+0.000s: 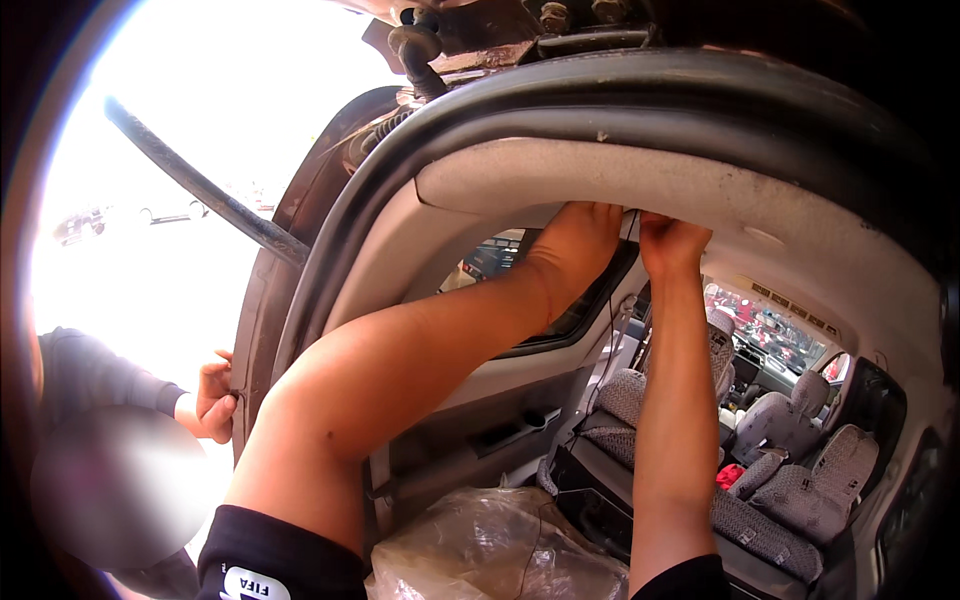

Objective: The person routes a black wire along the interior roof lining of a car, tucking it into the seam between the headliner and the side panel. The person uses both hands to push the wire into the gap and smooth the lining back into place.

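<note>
Both my arms reach up inside the open rear of a vehicle to the beige headliner. My left hand is raised against the headliner above the side window, its fingers bent together and the tips out of sight. Close beside it on the right, my right hand is curled closed at the same height; whatever it pinches is hidden. A thin black cable hangs down from between the two hands past the window pillar toward the seats. Whether either hand holds the cable cannot be seen.
Below my arms lies crumpled clear plastic sheeting. Patterned grey seats stand farther inside. A black rubber seal rims the opening, and a dark strut slants at the left. Another person's hand grips the body edge at left.
</note>
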`<state>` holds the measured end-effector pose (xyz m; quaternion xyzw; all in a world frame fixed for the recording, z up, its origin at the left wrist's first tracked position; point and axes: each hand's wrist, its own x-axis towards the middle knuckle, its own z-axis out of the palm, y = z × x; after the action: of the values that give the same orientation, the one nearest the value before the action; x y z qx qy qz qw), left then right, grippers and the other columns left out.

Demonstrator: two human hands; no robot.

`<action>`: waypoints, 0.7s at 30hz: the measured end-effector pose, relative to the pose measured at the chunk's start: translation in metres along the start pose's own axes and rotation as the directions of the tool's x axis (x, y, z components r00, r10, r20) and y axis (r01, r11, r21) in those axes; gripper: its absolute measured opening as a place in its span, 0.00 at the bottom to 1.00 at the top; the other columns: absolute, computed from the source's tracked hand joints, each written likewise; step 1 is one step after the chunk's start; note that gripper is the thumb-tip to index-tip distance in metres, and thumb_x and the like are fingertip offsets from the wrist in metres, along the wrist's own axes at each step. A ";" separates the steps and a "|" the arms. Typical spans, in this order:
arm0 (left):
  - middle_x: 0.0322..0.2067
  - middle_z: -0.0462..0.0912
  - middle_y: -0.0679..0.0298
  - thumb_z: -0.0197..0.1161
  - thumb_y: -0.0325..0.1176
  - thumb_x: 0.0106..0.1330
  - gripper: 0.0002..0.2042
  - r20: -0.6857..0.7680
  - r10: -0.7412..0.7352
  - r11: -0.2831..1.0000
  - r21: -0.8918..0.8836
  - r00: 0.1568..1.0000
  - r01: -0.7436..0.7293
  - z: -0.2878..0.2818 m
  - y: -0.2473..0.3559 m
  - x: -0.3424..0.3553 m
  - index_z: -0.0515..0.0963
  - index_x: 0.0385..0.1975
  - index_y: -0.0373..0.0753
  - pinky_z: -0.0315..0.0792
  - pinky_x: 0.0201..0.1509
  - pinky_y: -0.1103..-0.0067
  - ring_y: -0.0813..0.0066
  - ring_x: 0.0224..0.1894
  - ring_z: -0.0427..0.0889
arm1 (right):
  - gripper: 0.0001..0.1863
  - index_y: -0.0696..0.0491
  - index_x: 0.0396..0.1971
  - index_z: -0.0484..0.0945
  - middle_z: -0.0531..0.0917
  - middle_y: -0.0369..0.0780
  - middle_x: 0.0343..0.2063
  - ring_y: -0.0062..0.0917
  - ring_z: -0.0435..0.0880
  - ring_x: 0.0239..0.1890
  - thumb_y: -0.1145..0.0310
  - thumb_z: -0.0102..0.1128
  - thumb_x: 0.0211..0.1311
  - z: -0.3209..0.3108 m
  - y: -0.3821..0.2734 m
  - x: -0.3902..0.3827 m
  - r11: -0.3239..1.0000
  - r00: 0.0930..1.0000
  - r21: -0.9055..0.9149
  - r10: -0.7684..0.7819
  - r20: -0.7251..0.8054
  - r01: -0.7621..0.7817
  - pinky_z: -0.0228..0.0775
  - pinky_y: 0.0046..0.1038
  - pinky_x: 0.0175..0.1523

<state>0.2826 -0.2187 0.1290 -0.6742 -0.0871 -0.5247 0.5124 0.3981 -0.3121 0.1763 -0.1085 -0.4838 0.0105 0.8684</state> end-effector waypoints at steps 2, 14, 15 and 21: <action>0.52 0.77 0.55 0.56 0.34 0.60 0.19 0.032 0.005 0.999 0.044 0.999 -0.006 -0.004 -0.002 0.009 0.78 0.50 0.34 0.62 0.65 0.64 0.56 0.59 0.72 | 0.13 0.49 0.45 0.77 0.82 0.31 0.43 0.20 0.80 0.44 0.58 0.54 0.68 -0.009 -0.003 0.001 1.000 0.999 0.002 0.004 0.041 -0.004 0.75 0.23 0.49; 0.43 0.83 0.54 0.57 0.32 0.57 0.13 -0.127 -0.231 0.955 -0.219 0.965 0.200 0.032 0.011 0.019 0.83 0.40 0.37 0.71 0.55 0.62 0.54 0.51 0.79 | 0.24 0.61 0.38 0.77 0.82 0.40 0.27 0.20 0.78 0.24 0.52 0.47 0.71 -0.046 -0.073 -0.026 0.470 0.971 -0.871 -0.235 0.035 0.145 0.70 0.23 0.25; 0.43 0.83 0.54 0.57 0.32 0.57 0.13 -0.085 -0.238 0.931 -0.302 0.967 0.203 0.031 0.014 0.021 0.83 0.40 0.38 0.71 0.55 0.62 0.55 0.51 0.79 | 0.24 0.61 0.38 0.77 0.83 0.40 0.28 0.21 0.79 0.22 0.51 0.49 0.71 -0.053 -0.052 -0.028 0.381 0.990 -0.924 -0.136 -0.028 0.027 0.69 0.24 0.25; 0.43 0.83 0.56 0.56 0.32 0.59 0.14 -0.053 -0.271 0.905 -0.355 0.961 0.236 0.024 0.013 0.027 0.83 0.42 0.40 0.70 0.56 0.64 0.59 0.52 0.80 | 0.20 0.60 0.49 0.77 0.85 0.41 0.29 0.27 0.84 0.28 0.60 0.61 0.65 -0.082 0.018 -0.006 0.363 0.999 -0.932 0.017 0.035 0.027 0.72 0.26 0.30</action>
<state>0.3176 -0.2170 0.1444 -0.7091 -0.0548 -0.6272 0.3173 0.4655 -0.3099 0.1264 -0.5780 -0.4224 -0.2649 0.6460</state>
